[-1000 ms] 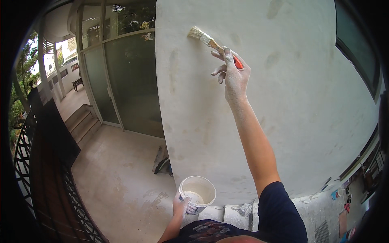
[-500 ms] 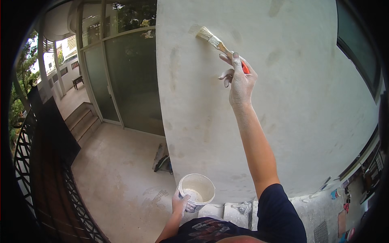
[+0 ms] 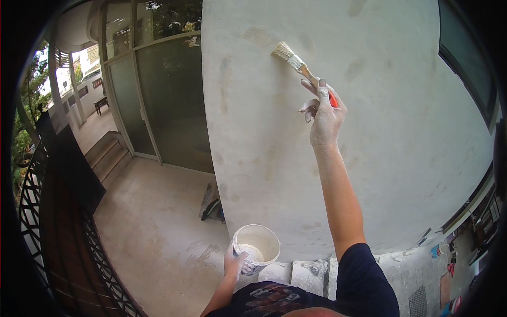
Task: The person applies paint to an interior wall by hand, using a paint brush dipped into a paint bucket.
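Observation:
My right hand (image 3: 326, 113), dusted with white, grips a paintbrush (image 3: 296, 62) with a wooden handle, red at its end. The pale bristles point up and left, close against the white wall (image 3: 391, 132); whether they touch it I cannot tell. A darker, damp-looking streak (image 3: 260, 36) lies just up and left of the bristle tips. Low in front of my body, my left hand (image 3: 238, 263) holds a small white bucket (image 3: 274, 240) by its side. Some whitish material sits at the bottom of the bucket, and smears cover its outside.
Left of the wall stands a framed glass door (image 3: 174, 105). Steps (image 3: 110, 153) and a dark metal railing (image 3: 97, 253) lie farther left. Tools (image 3: 212, 207) rest on the floor at the wall's foot. Pale blocks or bags (image 3: 306, 277) lie below the wall, and a dark window (image 3: 470, 58) is upper right.
My right hand has moved the brush right and slightly down, away from the darker streak, which now shows more fully. My left hand and the bucket have barely shifted.

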Demonstrator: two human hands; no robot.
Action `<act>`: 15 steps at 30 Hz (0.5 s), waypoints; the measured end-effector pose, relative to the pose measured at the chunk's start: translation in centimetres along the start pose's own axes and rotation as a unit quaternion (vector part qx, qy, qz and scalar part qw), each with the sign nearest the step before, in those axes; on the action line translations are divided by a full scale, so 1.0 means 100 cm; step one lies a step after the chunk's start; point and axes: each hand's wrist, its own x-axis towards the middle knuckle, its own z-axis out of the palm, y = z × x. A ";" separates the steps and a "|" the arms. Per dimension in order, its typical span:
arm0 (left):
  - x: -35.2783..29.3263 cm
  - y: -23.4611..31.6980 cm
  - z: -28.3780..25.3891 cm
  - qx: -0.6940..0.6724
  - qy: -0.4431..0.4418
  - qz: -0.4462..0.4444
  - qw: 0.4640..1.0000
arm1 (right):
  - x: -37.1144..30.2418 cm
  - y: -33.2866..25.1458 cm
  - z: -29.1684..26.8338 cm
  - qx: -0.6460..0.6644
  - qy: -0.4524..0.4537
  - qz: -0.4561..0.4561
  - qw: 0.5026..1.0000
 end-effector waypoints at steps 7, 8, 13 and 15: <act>-0.007 0.026 -0.012 0.003 -0.002 -0.023 1.000 | -0.004 0.002 -0.001 -0.014 0.027 -0.002 1.000; -0.006 0.027 -0.013 0.006 -0.002 -0.025 1.000 | -0.005 0.001 -0.003 -0.016 0.037 0.000 0.999; -0.001 0.021 -0.019 0.014 -0.007 -0.023 1.000 | -0.014 -0.007 -0.004 -0.054 -0.018 -0.076 0.995; -0.001 0.012 -0.020 0.015 -0.004 -0.020 1.000 | -0.017 -0.009 -0.004 -0.060 -0.043 -0.107 0.991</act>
